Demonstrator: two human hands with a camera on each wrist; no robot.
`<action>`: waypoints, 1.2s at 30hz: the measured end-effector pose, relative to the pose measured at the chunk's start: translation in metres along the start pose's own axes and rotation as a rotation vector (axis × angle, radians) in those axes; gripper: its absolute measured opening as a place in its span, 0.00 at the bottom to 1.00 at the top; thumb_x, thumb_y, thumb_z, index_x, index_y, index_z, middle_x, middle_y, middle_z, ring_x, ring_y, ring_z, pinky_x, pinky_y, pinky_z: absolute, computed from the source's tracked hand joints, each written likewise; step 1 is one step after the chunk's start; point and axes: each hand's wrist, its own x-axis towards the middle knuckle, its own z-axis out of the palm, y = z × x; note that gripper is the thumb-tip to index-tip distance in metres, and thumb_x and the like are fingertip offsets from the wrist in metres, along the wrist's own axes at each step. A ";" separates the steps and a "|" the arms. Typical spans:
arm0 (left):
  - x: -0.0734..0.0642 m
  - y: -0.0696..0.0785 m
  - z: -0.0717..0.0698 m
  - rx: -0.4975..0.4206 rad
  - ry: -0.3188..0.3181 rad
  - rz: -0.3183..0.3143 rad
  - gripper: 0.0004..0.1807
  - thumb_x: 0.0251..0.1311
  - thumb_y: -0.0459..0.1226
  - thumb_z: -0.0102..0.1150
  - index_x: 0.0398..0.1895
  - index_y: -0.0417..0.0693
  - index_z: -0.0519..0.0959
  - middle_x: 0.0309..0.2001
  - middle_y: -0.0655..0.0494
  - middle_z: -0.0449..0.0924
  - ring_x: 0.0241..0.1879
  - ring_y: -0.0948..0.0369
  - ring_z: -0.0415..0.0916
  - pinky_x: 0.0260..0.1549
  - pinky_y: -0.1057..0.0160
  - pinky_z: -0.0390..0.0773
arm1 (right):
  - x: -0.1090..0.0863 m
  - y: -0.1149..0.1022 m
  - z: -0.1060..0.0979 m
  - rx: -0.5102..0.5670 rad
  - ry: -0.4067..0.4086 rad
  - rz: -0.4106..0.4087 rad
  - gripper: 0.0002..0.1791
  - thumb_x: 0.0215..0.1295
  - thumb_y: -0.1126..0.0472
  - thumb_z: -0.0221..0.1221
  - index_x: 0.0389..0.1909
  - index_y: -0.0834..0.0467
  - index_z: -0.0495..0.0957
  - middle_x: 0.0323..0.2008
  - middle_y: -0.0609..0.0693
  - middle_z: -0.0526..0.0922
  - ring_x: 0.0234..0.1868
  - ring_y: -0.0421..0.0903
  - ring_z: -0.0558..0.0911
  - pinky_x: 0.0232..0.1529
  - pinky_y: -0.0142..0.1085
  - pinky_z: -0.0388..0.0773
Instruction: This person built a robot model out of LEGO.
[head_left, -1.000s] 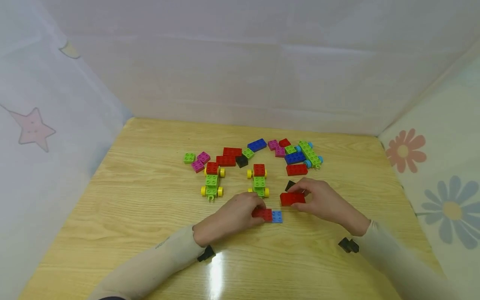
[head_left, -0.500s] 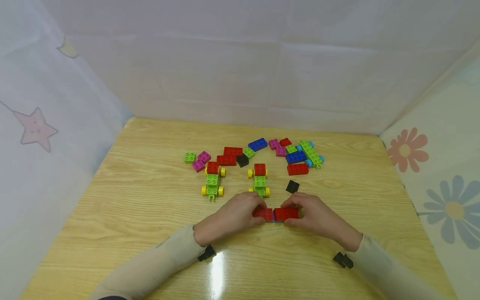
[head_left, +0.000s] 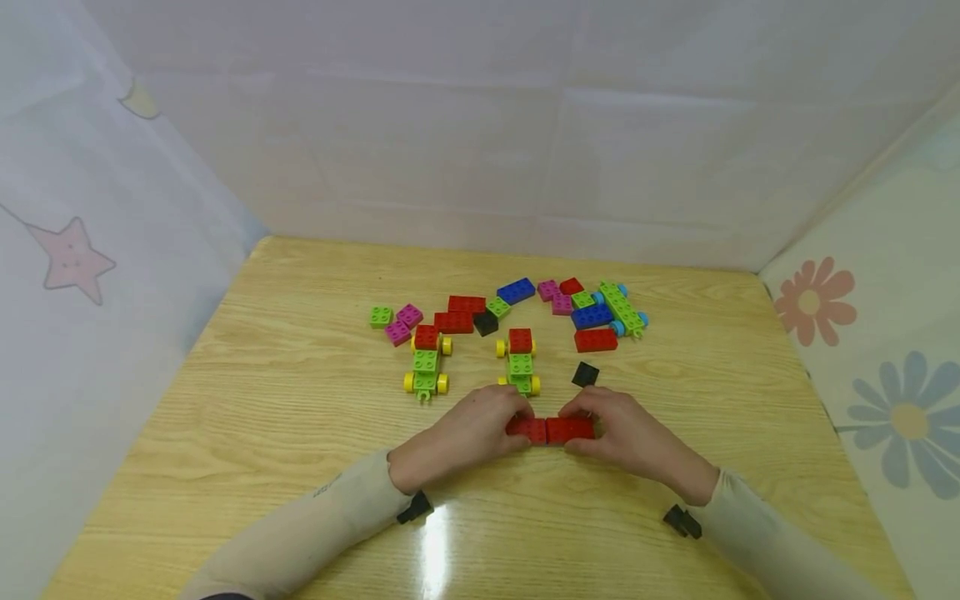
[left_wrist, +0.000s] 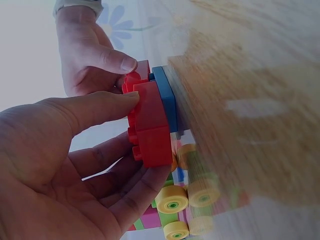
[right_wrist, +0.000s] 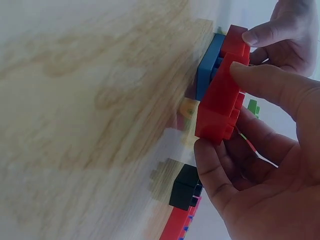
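Observation:
A blue building brick lies on the table, almost hidden from above by two red bricks. My left hand pinches the left red brick, thumb on the near side and fingers on the far side. With the same kind of grip, my right hand holds the right red brick, end to end with the left one. In the right wrist view, blue studs show in a narrow gap between the blue brick and the right red brick. Both red bricks overhang the blue one at their outer ends.
Two green cars on yellow wheels, the left car and the right car, stand beyond my hands. A black brick lies near my right fingers. Farther back are several loose bricks and a green wheeled base against blue bricks.
My right hand has brought its red brick left and toward me, from beside the black brick onto the blue brick's exposed studs. My left hand has stayed in place, holding its red brick.

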 end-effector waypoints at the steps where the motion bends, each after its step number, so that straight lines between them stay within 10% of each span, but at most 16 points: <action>1: 0.000 0.000 0.000 0.000 0.001 0.000 0.10 0.71 0.41 0.77 0.48 0.46 0.91 0.45 0.55 0.90 0.43 0.61 0.82 0.50 0.60 0.85 | 0.000 -0.001 0.000 0.000 -0.001 0.001 0.18 0.67 0.53 0.80 0.54 0.51 0.90 0.53 0.45 0.91 0.47 0.39 0.83 0.53 0.39 0.86; 36: 0.000 0.001 -0.002 -0.001 0.001 0.008 0.09 0.72 0.41 0.77 0.48 0.46 0.92 0.43 0.55 0.90 0.38 0.63 0.78 0.42 0.67 0.79 | 0.007 -0.012 0.010 0.008 0.010 -0.017 0.14 0.68 0.51 0.79 0.51 0.48 0.91 0.46 0.40 0.89 0.44 0.36 0.81 0.49 0.34 0.83</action>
